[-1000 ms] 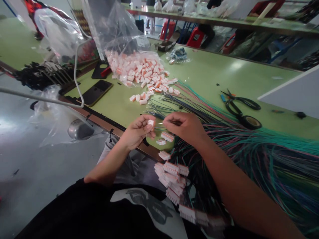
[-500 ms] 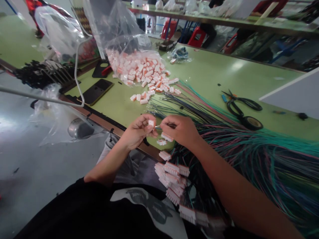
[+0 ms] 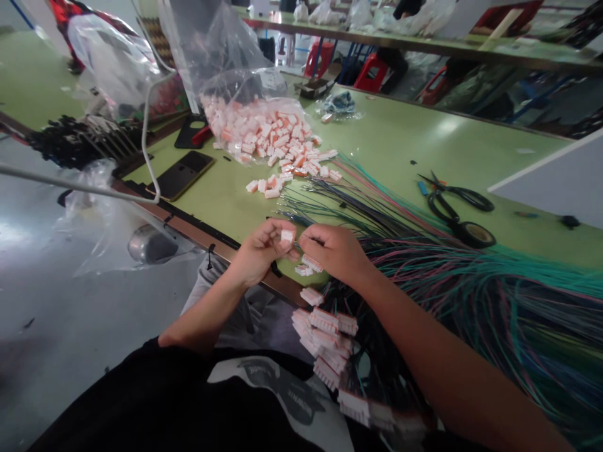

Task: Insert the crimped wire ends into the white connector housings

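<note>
Between the fingertips of my left hand (image 3: 266, 250) is a small white-and-orange connector housing (image 3: 287, 236). My right hand (image 3: 332, 250) pinches a thin wire right beside it, the wire's end at the housing; whether it is inside I cannot tell. Just below my right fingers lie a few more housings (image 3: 305, 270) at the table edge. Nearer my body hangs a cluster of wired connectors (image 3: 327, 339), with dark wires running out of them. Loose wires (image 3: 325, 194) with bare metal ends spread over the table beyond my hands.
A clear bag (image 3: 254, 119) spills a heap of connector housings at the back. A phone (image 3: 183, 174) lies left. On the right are scissors (image 3: 455, 194), a roll of black tape (image 3: 477, 233) and a thick bundle of coloured wires (image 3: 494, 276). A bent metal rod (image 3: 148, 125) crosses the left side.
My right hand has moved slightly left, closer to the housing in my left hand, and the gap between them is smaller. My left hand has hardly moved.
</note>
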`<state>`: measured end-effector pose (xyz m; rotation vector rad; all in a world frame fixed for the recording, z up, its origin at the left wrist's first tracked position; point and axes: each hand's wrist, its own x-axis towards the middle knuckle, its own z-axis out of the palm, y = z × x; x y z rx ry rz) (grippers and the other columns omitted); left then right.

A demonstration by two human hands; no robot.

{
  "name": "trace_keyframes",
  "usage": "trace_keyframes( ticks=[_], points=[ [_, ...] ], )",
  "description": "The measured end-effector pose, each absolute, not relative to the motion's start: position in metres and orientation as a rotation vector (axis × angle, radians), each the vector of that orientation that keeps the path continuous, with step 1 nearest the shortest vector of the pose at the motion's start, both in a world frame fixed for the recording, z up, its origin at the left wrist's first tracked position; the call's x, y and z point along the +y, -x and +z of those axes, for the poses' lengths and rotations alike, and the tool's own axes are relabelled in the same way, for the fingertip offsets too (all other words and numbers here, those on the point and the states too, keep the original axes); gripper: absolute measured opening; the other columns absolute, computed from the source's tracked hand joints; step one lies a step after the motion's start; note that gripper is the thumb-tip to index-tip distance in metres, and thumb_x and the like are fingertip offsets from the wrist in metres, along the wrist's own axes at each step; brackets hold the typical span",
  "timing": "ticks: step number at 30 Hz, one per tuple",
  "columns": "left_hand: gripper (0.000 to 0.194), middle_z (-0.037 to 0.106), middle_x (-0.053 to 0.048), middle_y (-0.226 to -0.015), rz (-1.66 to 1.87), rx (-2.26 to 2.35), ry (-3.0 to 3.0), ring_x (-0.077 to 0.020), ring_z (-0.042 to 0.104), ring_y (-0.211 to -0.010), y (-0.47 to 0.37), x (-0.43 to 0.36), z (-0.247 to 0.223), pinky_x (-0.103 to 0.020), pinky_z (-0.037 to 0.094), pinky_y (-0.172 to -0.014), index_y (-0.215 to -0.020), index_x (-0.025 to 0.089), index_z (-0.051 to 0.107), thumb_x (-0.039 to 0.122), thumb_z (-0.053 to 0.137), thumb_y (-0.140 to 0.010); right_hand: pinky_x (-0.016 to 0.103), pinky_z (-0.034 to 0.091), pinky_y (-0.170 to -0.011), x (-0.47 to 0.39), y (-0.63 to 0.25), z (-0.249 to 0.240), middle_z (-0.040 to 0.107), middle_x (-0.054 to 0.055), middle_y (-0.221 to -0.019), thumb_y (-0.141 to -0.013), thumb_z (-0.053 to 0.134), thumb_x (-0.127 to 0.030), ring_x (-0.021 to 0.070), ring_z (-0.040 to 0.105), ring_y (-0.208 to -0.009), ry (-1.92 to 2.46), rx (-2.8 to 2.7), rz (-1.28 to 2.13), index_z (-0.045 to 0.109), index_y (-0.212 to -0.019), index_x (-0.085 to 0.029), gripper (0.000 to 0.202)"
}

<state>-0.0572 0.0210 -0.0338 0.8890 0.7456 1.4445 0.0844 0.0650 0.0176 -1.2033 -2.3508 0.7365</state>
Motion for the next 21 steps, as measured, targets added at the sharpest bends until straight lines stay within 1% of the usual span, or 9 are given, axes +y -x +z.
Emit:
trace_keyframes(
  ticks=[3, 6, 8, 10, 12, 16, 21],
  points=[
    [0.024, 0.059, 0.004, -0.068, 1.446, 0.763, -0.913, -0.0061, 0.060, -0.059, 0.057, 0.021, -0.035, -0.015, 0.049, -0.055, -0.080, 0.017, 0.058, 0.026, 0.076, -0.067, 0.022, 0.030, -0.052, 0.066, -0.085, 0.018, 0.054, -0.002, -0.053, -0.073, 0.046, -0.024, 0.0095, 0.045, -0.054, 1.183, -2.336, 0.850, 0.056, -0.056, -0.017, 0.020],
    [0.025, 0.059, 0.005, -0.068, 1.440, 0.743, -0.912, -0.0060, 0.060, -0.058, 0.057, 0.021, -0.036, -0.016, 0.049, -0.056, -0.081, 0.017, 0.058, 0.026, 0.076, -0.067, 0.022, 0.031, -0.052, 0.069, -0.089, 0.021, 0.053, -0.003, -0.053, -0.075, 0.048, -0.031, 0.0095, 0.045, -0.052, 1.173, -2.322, 1.025, 0.059, -0.061, -0.017, 0.023],
    [0.026, 0.059, 0.004, -0.068, 1.431, 0.736, -0.902, -0.0059, 0.060, -0.058, 0.058, 0.021, -0.036, -0.017, 0.050, -0.057, -0.082, 0.016, 0.058, 0.027, 0.076, -0.067, 0.022, 0.031, -0.052, 0.071, -0.093, 0.022, 0.053, -0.003, -0.054, -0.073, 0.050, -0.032, 0.0091, 0.045, -0.052, 1.157, -2.300, 1.088, 0.061, -0.064, -0.017, 0.021],
    [0.026, 0.058, 0.004, -0.068, 1.421, 0.727, -0.896, -0.0058, 0.060, -0.058, 0.059, 0.021, -0.035, -0.017, 0.050, -0.057, -0.083, 0.016, 0.057, 0.027, 0.075, -0.067, 0.022, 0.031, -0.053, 0.072, -0.094, 0.022, 0.053, -0.004, -0.056, -0.070, 0.053, -0.030, 0.0087, 0.044, -0.054, 1.141, -2.291, 1.071, 0.061, -0.064, -0.017, 0.017],
    [0.026, 0.058, 0.004, -0.069, 1.409, 0.718, -0.900, -0.0057, 0.060, -0.060, 0.059, 0.021, -0.035, -0.017, 0.050, -0.058, -0.084, 0.017, 0.057, 0.026, 0.075, -0.068, 0.022, 0.030, -0.053, 0.073, -0.094, 0.021, 0.050, -0.004, -0.054, -0.069, 0.053, -0.028, 0.0083, 0.042, -0.053, 1.150, -2.303, 1.008, 0.059, -0.060, -0.017, 0.016],
    [0.024, 0.057, 0.003, -0.071, 1.400, 0.718, -0.921, -0.0063, 0.060, -0.063, 0.059, 0.021, -0.036, -0.018, 0.050, -0.061, -0.084, 0.017, 0.056, 0.025, 0.073, -0.070, 0.023, 0.026, -0.053, 0.072, -0.092, 0.021, 0.044, -0.005, -0.050, -0.070, 0.050, -0.028, 0.0085, 0.039, -0.052, 1.227, -2.350, 0.888, 0.056, -0.055, -0.017, 0.019],
    [0.026, 0.058, 0.004, -0.068, 1.396, 0.753, -0.953, -0.0065, 0.060, -0.059, 0.057, 0.020, -0.034, -0.018, 0.050, -0.059, -0.085, 0.017, 0.054, 0.027, 0.073, -0.070, 0.024, 0.023, -0.052, 0.072, -0.091, 0.021, 0.036, -0.005, -0.048, -0.072, 0.046, -0.027, 0.0082, 0.034, -0.050, 1.266, -2.368, 0.893, 0.051, -0.052, -0.017, 0.023]
  ],
)
